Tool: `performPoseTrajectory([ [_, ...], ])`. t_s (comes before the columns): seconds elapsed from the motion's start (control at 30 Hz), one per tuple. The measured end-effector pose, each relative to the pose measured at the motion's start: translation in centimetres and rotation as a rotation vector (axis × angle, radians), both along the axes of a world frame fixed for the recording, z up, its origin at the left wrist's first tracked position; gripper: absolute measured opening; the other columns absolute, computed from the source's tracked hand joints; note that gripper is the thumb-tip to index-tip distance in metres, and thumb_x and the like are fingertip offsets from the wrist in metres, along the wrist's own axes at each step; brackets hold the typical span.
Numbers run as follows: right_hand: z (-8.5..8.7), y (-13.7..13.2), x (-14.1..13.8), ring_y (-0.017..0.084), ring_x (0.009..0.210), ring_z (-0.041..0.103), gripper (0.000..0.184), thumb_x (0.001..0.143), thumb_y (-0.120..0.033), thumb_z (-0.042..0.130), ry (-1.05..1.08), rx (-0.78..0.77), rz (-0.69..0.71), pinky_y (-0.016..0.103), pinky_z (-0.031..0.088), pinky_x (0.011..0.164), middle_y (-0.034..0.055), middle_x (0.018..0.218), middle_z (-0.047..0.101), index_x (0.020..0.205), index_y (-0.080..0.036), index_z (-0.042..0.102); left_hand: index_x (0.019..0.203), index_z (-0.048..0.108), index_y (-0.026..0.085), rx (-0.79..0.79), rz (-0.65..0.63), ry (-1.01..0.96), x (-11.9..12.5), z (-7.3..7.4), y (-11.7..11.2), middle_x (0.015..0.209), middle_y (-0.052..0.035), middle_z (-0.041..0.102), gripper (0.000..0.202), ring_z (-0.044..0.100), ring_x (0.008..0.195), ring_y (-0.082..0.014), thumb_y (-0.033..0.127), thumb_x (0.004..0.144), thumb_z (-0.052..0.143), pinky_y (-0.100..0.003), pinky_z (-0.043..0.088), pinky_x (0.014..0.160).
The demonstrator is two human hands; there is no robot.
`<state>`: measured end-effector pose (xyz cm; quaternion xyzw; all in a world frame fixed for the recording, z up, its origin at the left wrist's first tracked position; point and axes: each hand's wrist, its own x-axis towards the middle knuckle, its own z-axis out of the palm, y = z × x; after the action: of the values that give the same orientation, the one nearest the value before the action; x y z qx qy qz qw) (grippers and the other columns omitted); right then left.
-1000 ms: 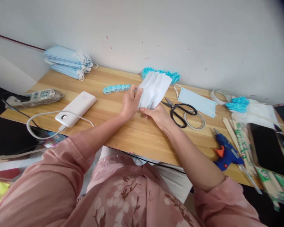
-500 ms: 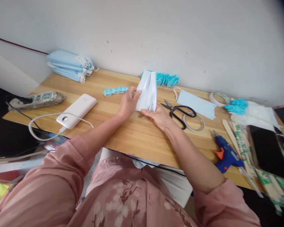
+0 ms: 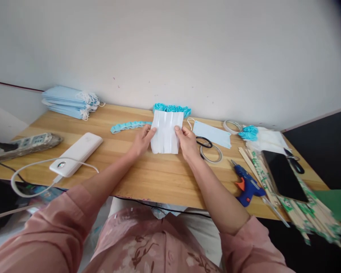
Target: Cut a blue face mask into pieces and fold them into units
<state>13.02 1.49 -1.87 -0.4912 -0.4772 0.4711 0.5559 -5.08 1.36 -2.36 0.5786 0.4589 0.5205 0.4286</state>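
A face mask (image 3: 166, 132), opened out flat with its white side toward me, is held upright over the table. My left hand (image 3: 142, 142) pinches its left edge between thumb and fingers. On the opposite edge, my right hand (image 3: 188, 143) grips it the same way. Behind the mask lies a ruffled turquoise strip (image 3: 172, 109), partly covered. A pleated light-blue strip (image 3: 127, 126) rests left of it. Beside my right hand are black-handled scissors (image 3: 205, 142), mostly hidden, a tape roll (image 3: 211, 160) and a flat blue mask (image 3: 211, 133) with an ear loop.
Stacked blue masks (image 3: 69, 100) stand at the back left. Nearer are a power strip (image 3: 36, 142) and a cabled white power bank (image 3: 76, 153). On the right lie a blue glue gun (image 3: 248, 184), a phone (image 3: 284, 176), wrapped wooden sticks (image 3: 295, 216) and another tape roll (image 3: 232, 126).
The mask has been spread wider and squared up between both hands. My right hand has moved from its bottom corner up to the right edge. The camera view has shifted.
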Motion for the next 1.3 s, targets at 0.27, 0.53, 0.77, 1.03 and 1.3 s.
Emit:
performPoseTrajectory([
  [0.27, 0.4, -1.0, -1.0, 0.014, 0.063, 0.049, 0.038, 0.075, -0.056, 0.069, -0.060, -0.053, 0.116, 0.026, 0.040, 0.061, -0.0027, 0.066, 0.054, 0.068, -0.022, 0.055, 0.084, 0.062, 0.018, -0.060, 0.007, -0.251, -0.4, 0.8, 0.7, 0.078, -0.0027, 0.065, 0.041, 0.058, 0.070, -0.0151, 0.056, 0.075, 0.072, -0.027, 0.046, 0.064],
  [0.53, -0.5, -0.3, -0.5, 0.010, 0.058, 0.036, 0.050, 0.081, -0.062, 0.063, -0.216, 0.165, -0.127, 0.025, 0.030, 0.055, -0.0057, 0.060, 0.037, 0.063, -0.022, 0.041, 0.075, 0.068, 0.016, -0.101, -0.053, -0.258, 0.1, 0.6, 0.0, 0.071, 0.0006, 0.063, 0.037, 0.054, 0.064, -0.0110, 0.052, 0.070, 0.078, -0.023, 0.042, 0.060],
  [0.77, -0.8, -0.3, -0.4, 0.010, 0.057, 0.026, 0.055, 0.091, -0.066, 0.045, -0.346, 0.243, -0.306, 0.027, 0.025, 0.054, -0.0058, 0.059, 0.024, 0.063, -0.023, 0.026, 0.065, 0.062, 0.018, -0.187, -0.003, -0.393, 0.0, 0.4, 0.2, 0.061, 0.0016, 0.056, 0.036, 0.051, 0.059, -0.0117, 0.049, 0.072, 0.078, -0.025, 0.042, 0.057],
  [1.03, -0.1, -0.9, -0.9, 0.011, 0.056, 0.026, 0.055, 0.094, -0.060, 0.046, -0.383, 0.330, -0.355, 0.028, 0.025, 0.055, -0.0057, 0.058, 0.022, 0.061, -0.024, 0.023, 0.065, 0.059, 0.017, -0.151, 0.059, -0.384, 0.2, 0.8, -0.2, 0.060, 0.0030, 0.048, 0.030, 0.045, 0.058, -0.0100, 0.041, 0.077, 0.074, -0.023, 0.037, 0.055],
  [1.3, -0.8, -0.5, -0.8, 0.016, 0.067, 0.057, 0.053, 0.077, -0.075, 0.060, -0.079, 0.045, 0.156, 0.029, 0.049, 0.062, -0.0003, 0.069, 0.060, 0.073, -0.023, 0.057, 0.074, 0.049, 0.019, -0.051, 0.232, -0.300, -0.1, -0.3, 0.8, 0.065, 0.0039, 0.046, 0.036, 0.043, 0.059, -0.0090, 0.048, 0.090, 0.064, -0.021, 0.035, 0.055],
])
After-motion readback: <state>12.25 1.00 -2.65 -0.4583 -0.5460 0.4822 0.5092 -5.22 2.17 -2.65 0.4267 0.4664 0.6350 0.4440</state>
